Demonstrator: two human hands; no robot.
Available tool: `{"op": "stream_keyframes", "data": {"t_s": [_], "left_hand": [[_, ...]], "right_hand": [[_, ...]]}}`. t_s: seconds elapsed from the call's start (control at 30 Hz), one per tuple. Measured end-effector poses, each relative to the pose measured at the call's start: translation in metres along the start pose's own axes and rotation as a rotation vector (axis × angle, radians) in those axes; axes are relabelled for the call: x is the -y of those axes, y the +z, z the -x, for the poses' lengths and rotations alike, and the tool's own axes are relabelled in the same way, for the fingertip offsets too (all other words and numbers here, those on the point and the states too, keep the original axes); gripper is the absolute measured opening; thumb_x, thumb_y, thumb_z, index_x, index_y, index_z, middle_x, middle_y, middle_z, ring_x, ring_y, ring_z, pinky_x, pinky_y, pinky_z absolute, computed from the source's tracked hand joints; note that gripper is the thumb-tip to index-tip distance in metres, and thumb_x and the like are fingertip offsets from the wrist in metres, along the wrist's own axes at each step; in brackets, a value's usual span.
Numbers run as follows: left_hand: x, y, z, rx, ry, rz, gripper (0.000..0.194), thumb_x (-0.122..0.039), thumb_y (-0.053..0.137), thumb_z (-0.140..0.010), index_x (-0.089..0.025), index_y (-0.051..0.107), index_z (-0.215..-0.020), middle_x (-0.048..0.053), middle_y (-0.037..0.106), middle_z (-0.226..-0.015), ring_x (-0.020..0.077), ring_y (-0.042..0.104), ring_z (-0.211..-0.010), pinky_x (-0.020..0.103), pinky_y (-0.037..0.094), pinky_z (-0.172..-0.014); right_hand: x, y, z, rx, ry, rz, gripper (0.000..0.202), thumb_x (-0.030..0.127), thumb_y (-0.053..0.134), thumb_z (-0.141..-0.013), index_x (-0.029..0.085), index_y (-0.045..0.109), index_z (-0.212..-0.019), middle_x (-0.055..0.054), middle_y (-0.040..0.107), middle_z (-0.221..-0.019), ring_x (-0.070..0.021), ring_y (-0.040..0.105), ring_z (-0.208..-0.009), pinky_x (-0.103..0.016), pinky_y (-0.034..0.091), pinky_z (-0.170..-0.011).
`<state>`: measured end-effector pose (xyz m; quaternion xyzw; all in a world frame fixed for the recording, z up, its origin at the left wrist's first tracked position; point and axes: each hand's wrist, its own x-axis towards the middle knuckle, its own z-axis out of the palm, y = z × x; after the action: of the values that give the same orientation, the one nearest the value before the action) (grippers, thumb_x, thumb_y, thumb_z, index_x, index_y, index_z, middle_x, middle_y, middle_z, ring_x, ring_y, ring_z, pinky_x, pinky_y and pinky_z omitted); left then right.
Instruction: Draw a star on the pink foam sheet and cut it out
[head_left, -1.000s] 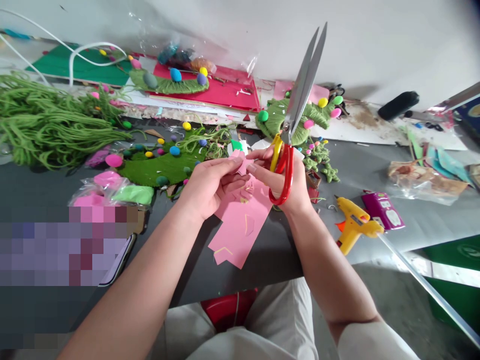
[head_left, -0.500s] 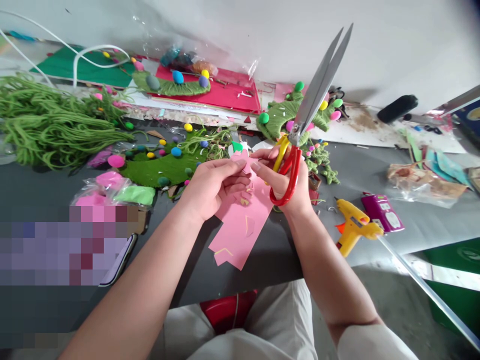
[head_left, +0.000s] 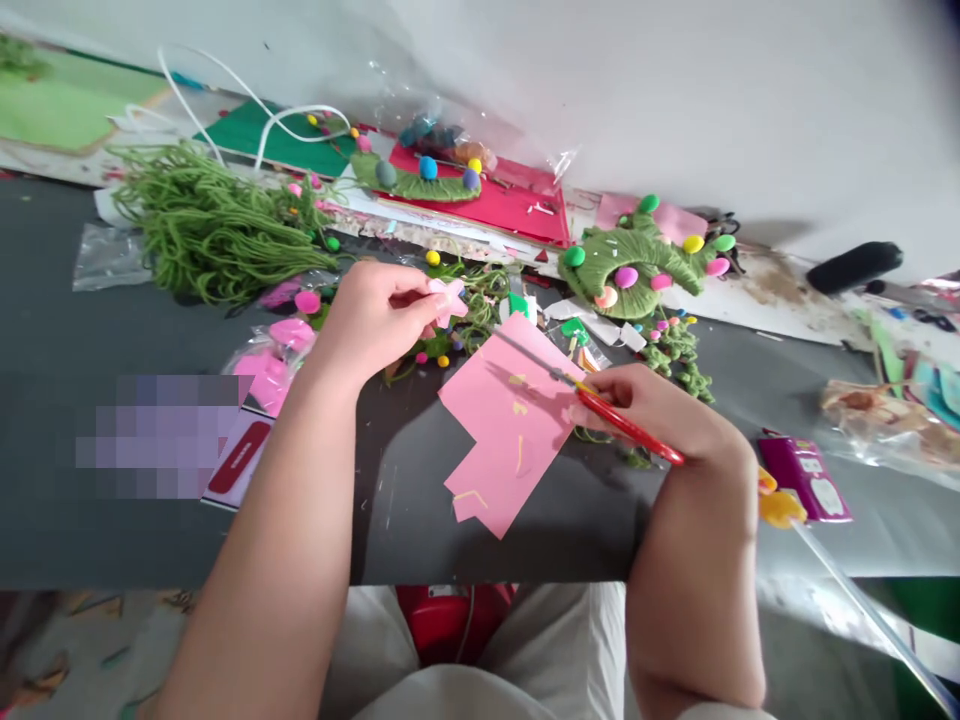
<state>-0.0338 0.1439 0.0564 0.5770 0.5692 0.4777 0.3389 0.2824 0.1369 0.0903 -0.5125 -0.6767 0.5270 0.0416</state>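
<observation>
Between the thumb and fingers of my left hand is a small pink paper flower, raised above the clutter at the table's middle. My right hand is closed around scissors with red and yellow handles. Their blades point left and lie low over a cut sheet of pink paper, looking nearly closed. Notched edges and small yellowish marks or scraps show on that sheet. Green paper pieces lie just beyond it.
A bundle of green yarn lies at left, near bags of pink material and a phone. Yarn-wrapped shapes with pompoms sit along the back. At right are a purple box and a partly hidden yellow glue gun.
My hands have separated. The left moved up and left with the paper flower; the right moved down and right, and the scissors swung from upright to low over the pink sheet. The view shifted left.
</observation>
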Motion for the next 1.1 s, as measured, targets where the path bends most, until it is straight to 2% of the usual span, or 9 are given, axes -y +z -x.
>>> {"op": "stream_keyframes", "data": {"t_s": [0.17,0.27,0.37,0.47,0.6,0.67,0.77,0.87,1.1], "left_hand": [[0.002,-0.005,0.0,0.076,-0.034,0.027,0.026,-0.041,0.081,-0.084,-0.021,0.081,-0.069,0.005,0.075,-0.071,0.017,0.068,-0.063,0.025,0.048,-0.058],[-0.001,-0.003,0.0,0.122,-0.048,0.044,0.024,-0.037,0.08,-0.085,-0.021,0.08,-0.068,0.005,0.074,-0.07,0.0175,0.068,-0.063,0.026,0.049,-0.059],[-0.004,0.003,0.0,0.15,-0.055,0.102,0.026,-0.038,0.078,-0.088,-0.019,0.08,-0.071,0.007,0.077,-0.077,0.016,0.067,-0.062,0.027,0.052,-0.061],[-0.006,0.017,0.002,0.146,-0.101,0.292,0.024,-0.04,0.08,-0.089,-0.019,0.082,-0.077,0.008,0.078,-0.083,0.0154,0.069,-0.066,0.027,0.057,-0.065],[-0.008,0.04,0.006,0.192,-0.246,0.506,0.018,-0.037,0.088,-0.081,-0.02,0.083,-0.083,0.007,0.078,-0.083,0.0176,0.075,-0.072,0.026,0.062,-0.068],[-0.01,0.05,0.01,0.242,-0.287,0.543,0.02,-0.037,0.09,-0.079,-0.019,0.084,-0.085,0.008,0.078,-0.08,0.0191,0.077,-0.072,0.026,0.062,-0.067],[-0.011,0.061,0.014,0.27,-0.291,0.572,0.018,-0.035,0.09,-0.08,-0.019,0.086,-0.088,0.007,0.079,-0.081,0.0188,0.077,-0.072,0.026,0.064,-0.069],[-0.011,0.066,0.016,0.266,-0.297,0.584,0.013,-0.031,0.089,-0.08,-0.02,0.085,-0.085,0.006,0.079,-0.081,0.0179,0.077,-0.07,0.027,0.066,-0.071],[-0.012,0.065,0.015,0.241,-0.24,0.6,0.014,-0.03,0.091,-0.078,-0.021,0.084,-0.085,0.002,0.078,-0.08,0.0154,0.076,-0.072,0.024,0.065,-0.073]], "right_hand": [[-0.005,-0.003,0.003,0.074,0.056,0.035,0.045,0.058,0.084,-0.081,0.021,0.063,-0.065,0.005,0.04,-0.055,-0.0082,0.03,-0.047,-0.027,0.016,-0.045],[-0.006,-0.005,0.002,0.046,0.057,0.048,0.046,0.058,0.086,-0.078,0.02,0.065,-0.066,0.005,0.04,-0.056,-0.0078,0.028,-0.048,-0.027,0.016,-0.044],[-0.005,-0.001,-0.004,-0.116,0.03,-0.028,0.046,0.055,0.089,-0.076,0.019,0.061,-0.066,0.006,0.041,-0.054,-0.0072,0.032,-0.048,-0.025,0.019,-0.043],[0.001,0.013,-0.018,-0.382,-0.101,-0.243,0.043,0.047,0.093,-0.073,0.02,0.06,-0.072,0.006,0.05,-0.055,-0.0085,0.042,-0.047,-0.024,0.029,-0.043],[0.008,0.039,-0.043,-0.55,-0.343,-0.531,0.042,0.034,0.096,-0.07,0.021,0.062,-0.091,-0.002,0.075,-0.093,-0.0074,0.052,-0.054,-0.026,0.043,-0.048],[0.008,0.048,-0.051,-0.546,-0.41,-0.69,0.045,0.033,0.095,-0.072,0.023,0.056,-0.092,-0.002,0.077,-0.102,-0.008,0.056,-0.056,-0.026,0.047,-0.052],[0.007,0.055,-0.055,-0.536,-0.446,-0.797,0.045,0.032,0.095,-0.073,0.023,0.055,-0.091,0.002,0.072,-0.087,-0.0092,0.059,-0.06,-0.026,0.05,-0.057],[0.007,0.056,-0.054,-0.543,-0.419,-0.794,0.042,0.035,0.095,-0.075,0.022,0.056,-0.087,0.005,0.065,-0.074,-0.0089,0.057,-0.058,-0.025,0.048,-0.056],[0.006,0.049,-0.052,-0.567,-0.377,-0.737,0.043,0.039,0.096,-0.072,0.021,0.058,-0.081,0.004,0.064,-0.071,-0.0084,0.055,-0.056,-0.024,0.046,-0.052]]}}
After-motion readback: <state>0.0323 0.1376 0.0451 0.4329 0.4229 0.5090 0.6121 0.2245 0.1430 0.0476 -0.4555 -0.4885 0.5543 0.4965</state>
